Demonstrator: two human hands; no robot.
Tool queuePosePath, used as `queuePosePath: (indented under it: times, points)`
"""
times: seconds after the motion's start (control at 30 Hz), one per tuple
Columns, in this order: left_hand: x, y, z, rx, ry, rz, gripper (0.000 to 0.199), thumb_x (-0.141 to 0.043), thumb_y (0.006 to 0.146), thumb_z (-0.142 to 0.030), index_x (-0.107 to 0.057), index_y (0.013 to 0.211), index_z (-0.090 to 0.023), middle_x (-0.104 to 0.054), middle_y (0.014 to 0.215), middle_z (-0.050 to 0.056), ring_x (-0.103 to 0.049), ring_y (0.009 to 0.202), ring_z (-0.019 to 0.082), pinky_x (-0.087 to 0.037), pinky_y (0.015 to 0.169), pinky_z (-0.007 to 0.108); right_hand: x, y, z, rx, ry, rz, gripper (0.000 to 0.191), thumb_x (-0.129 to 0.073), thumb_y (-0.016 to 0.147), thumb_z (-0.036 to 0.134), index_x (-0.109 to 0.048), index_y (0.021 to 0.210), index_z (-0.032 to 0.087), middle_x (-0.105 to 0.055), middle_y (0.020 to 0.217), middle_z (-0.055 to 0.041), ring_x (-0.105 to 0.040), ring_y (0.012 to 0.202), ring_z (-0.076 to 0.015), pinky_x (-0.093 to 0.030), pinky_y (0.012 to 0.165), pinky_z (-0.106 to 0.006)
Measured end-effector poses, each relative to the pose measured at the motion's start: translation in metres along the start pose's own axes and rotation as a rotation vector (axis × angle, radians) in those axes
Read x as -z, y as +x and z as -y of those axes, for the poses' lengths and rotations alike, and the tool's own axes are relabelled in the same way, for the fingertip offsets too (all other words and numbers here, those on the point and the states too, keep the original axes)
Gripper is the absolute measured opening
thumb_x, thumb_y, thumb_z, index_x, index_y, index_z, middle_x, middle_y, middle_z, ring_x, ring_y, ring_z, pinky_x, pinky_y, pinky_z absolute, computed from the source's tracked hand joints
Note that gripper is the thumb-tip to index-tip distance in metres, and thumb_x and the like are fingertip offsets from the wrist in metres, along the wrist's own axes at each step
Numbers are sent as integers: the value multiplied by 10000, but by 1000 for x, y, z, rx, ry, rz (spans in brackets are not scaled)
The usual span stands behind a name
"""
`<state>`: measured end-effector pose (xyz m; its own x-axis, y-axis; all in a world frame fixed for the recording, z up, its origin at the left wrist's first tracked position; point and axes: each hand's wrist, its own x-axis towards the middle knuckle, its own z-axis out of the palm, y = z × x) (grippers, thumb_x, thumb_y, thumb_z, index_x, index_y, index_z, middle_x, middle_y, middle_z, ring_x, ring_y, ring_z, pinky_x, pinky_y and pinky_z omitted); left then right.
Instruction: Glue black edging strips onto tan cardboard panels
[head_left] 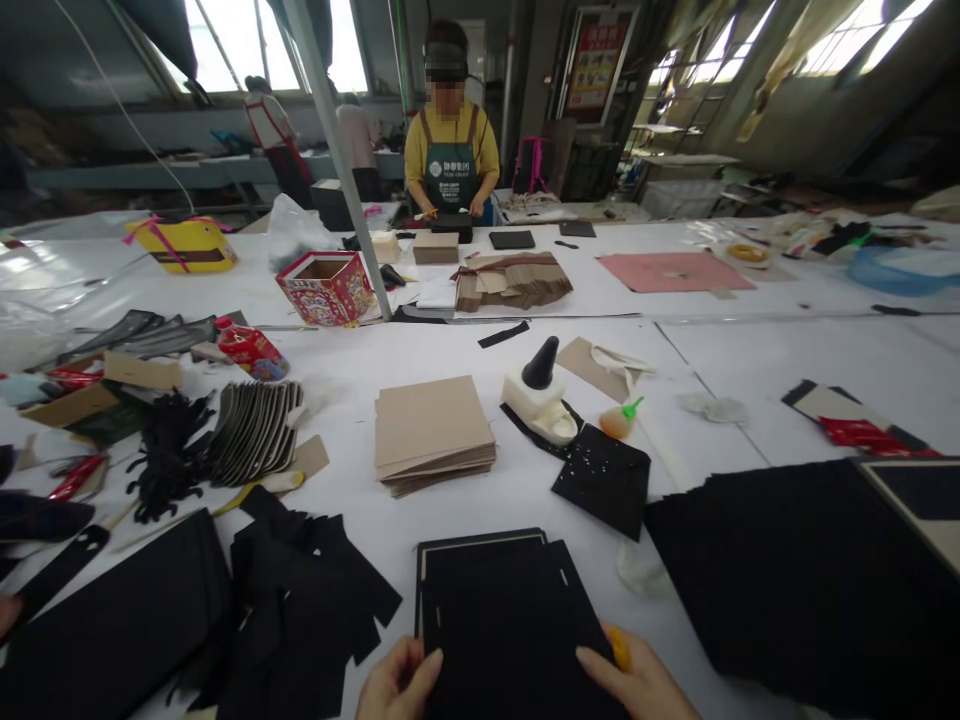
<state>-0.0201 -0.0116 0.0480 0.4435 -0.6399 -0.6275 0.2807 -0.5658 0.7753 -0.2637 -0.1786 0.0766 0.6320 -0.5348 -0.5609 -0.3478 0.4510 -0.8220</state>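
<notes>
"Two hands, and both are full! Where's the black sheet [510, 620]?"

"At the near side of the white table [465, 512], on top of a dark panel with a pale line [480, 543]. The left hand [401, 680] pinches its left edge and the right hand [637, 675] pinches its right edge, with the thumbs on top."

"What could go wrong?"

"It might end up crooked, I think. Its far right corner pokes past the panel, so if one hand pulls harder, it could twist more."

"Can you see every edge?"

"No, the near end is cut off, so I can't tell if it lines up there."

"Is there room to move?"

"Some, straight ahead, up to the tan boards [431, 425]. On the left, a messy black heap [300, 590] is near, and a swing that way could bump it. On the right there's a white strip, then a big black stack [795, 570]."
</notes>
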Motion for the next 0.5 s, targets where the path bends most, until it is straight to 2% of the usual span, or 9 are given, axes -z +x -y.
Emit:
queuePosePath:
  times: [0.1,0.17,0.33,0.5]
  points:
    - [3,9,-8,-34,76,-88,476,-641,604,-634,-531,602,-171,-422,505,-62,-357,496,90,-291,475,223,-2,14,-15,-4,-313,-180,364,-552,773,504,-608,703,151,-611,684,-26,-560,663,-182,-431,584,-258]
    - [7,16,-12,-69,150,-143,459,-640,612,-621,-568,637,-168,-486,550,-42,-429,553,118,-352,532,236,-3,22,-20,6,-488,-244,364,-521,785,491,-554,623,167,-548,601,1,-509,595,-155,-371,533,-246]
    - [15,33,-8,-87,318,-207,448,-600,644,-626,-581,719,-185,-613,677,1,-567,696,188,-426,677,279,-5,36,-25,-2,-828,-290,373,-444,827,435,-436,542,195,-477,521,15,-438,536,-139,-254,529,-276]
    - [17,39,1,-55,384,-223,435,-569,666,-619,-573,760,-195,-651,727,16,-609,752,215,-444,733,308,-6,41,-24,-31,-942,-279,378,-400,862,415,-426,551,202,-532,532,-15,-471,534,-155,-221,534,-290]
